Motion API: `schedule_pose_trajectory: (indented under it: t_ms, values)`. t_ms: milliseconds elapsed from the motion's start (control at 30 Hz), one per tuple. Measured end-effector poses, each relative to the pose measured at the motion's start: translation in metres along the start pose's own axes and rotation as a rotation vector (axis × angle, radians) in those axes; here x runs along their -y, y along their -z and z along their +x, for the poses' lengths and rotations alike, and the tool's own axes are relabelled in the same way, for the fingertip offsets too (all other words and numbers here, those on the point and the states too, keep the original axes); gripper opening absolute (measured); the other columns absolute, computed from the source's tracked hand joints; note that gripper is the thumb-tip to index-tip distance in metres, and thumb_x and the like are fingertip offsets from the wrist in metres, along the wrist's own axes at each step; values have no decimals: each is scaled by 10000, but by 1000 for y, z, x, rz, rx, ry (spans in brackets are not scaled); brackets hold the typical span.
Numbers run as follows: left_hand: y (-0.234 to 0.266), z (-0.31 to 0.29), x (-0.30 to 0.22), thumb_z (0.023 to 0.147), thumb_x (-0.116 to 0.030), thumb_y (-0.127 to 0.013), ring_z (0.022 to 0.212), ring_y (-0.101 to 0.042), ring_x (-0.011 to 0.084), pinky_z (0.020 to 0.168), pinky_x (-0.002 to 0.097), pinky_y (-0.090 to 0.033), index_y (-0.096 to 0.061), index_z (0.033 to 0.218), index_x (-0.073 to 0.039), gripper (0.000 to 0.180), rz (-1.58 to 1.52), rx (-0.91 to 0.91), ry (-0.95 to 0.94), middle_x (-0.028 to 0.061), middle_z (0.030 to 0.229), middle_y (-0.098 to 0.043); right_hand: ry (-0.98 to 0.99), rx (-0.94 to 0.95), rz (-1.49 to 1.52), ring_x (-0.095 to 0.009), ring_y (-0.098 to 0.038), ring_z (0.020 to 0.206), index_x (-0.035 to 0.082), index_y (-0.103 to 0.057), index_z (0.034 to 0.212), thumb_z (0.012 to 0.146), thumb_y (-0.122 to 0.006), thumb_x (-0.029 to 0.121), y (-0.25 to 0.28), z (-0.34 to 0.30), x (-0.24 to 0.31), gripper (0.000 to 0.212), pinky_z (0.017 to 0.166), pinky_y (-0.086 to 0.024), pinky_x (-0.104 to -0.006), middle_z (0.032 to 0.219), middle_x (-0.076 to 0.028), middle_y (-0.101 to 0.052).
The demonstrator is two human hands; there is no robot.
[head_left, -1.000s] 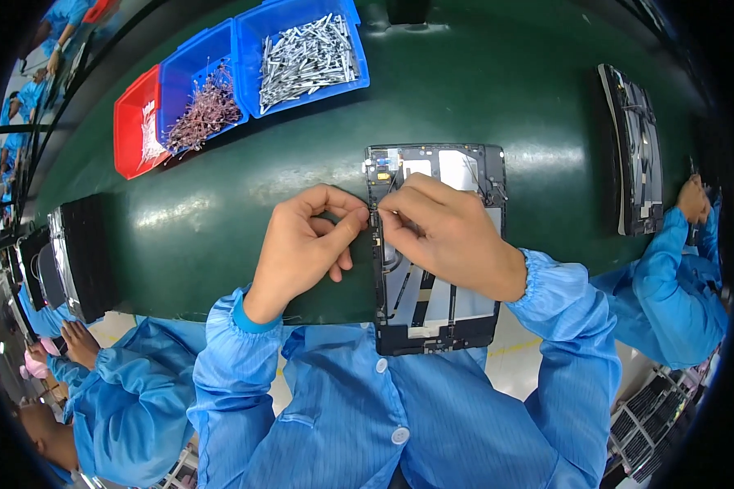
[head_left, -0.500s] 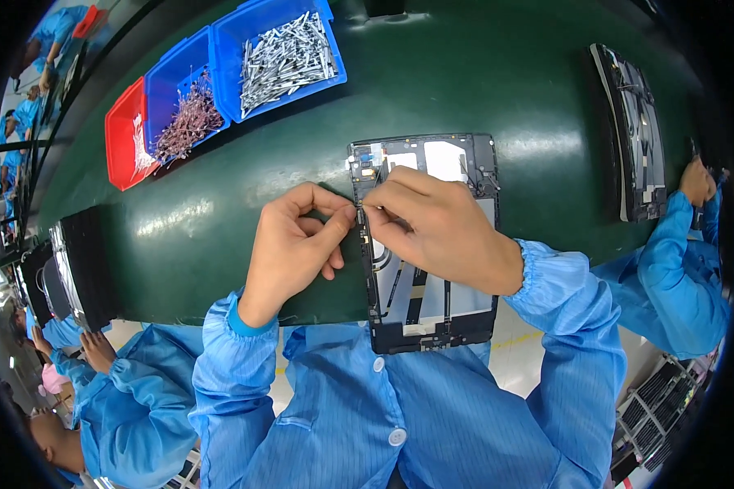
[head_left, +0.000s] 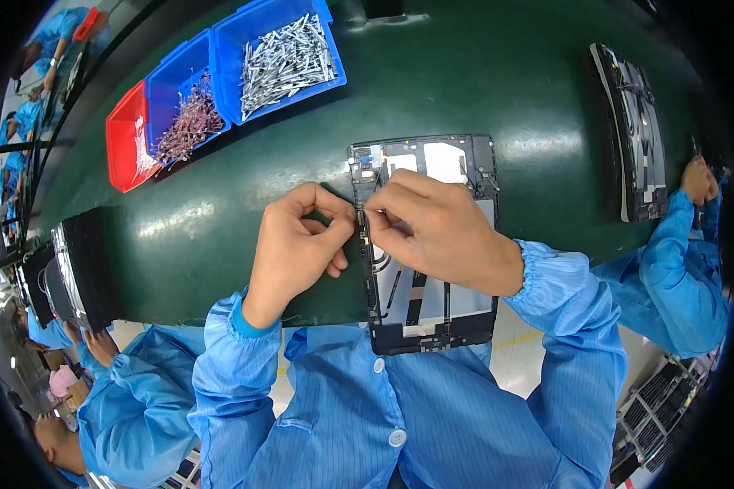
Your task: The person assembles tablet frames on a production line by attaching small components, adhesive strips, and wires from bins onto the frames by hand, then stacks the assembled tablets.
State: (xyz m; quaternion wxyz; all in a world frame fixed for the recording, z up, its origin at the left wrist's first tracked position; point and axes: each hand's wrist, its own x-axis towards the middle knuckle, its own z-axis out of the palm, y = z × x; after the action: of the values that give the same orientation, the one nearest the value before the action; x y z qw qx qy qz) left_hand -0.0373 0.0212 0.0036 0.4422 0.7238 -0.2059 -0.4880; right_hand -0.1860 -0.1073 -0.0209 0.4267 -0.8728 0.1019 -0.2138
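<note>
- My left hand point(head_left: 298, 244) is curled at the left edge of the open tablet frame point(head_left: 428, 244), thumb and forefinger pinched together on what looks like a small part at that edge; the part is too tiny for me to name.
- My right hand point(head_left: 436, 232) lies across the middle of the frame, fingers closed in a fine pinch that meets the left fingertips just beside the upper left side rail. I cannot tell whether it holds a thin strip, a cable end or only presses down.
- The frame lies flat on the green surface point(head_left: 245, 171), its near end overhanging the edge toward my chest, bare metal and dark inner parts facing up.
- I judge the step in hand to be seating or fixing a small piece along the frame's left rail. The next move calls for steady fingertip pressure and keeping the frame from sliding off the edge.
- Well apart, at the far left, stand a blue bin of silvery metal parts point(head_left: 281, 53), a blue bin of reddish-brown small parts point(head_left: 179, 118) and a red bin point(head_left: 126, 147).
- To my right a second frame point(head_left: 632, 130) lies near a co-worker's hand point(head_left: 697, 179); a dark stack point(head_left: 86, 269) sits at my left.
</note>
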Motion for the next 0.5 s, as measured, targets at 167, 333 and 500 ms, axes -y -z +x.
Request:
schedule_pose_trajectory:
  t_ms: [167, 333, 500]
  values:
    - [0, 2, 3, 845, 31, -650, 537, -648, 123, 426, 245, -497, -613, 880, 62, 60, -24, 2, -28, 97, 811, -655, -62, -28, -1, -173, -619, 604, 15, -644, 849, 772, -712, 6, 5, -2, 6, 103, 529, -502, -299, 764, -76, -584]
    - [2, 2, 3, 870, -20, -685, 508, -636, 124, 415, 248, -491, -578, 957, 58, 158, -39, 31, -25, 99, 799, -657, -184, -43, -37, -188, -579, 569, 13, -633, 820, 756, -711, 56, 11, 0, 9, 110, 502, -459, -319, 710, -83, -567]
    - [5, 6, 0, 887, -56, -694, 483, -621, 122, 399, 250, -483, -555, 992, 57, 207, 41, 72, -63, 87, 748, -655, -162, 3, -87, -256, -597, 587, 5, -606, 784, 759, -677, 61, 14, 4, 12, 95, 530, -482, -370, 711, -116, -576]
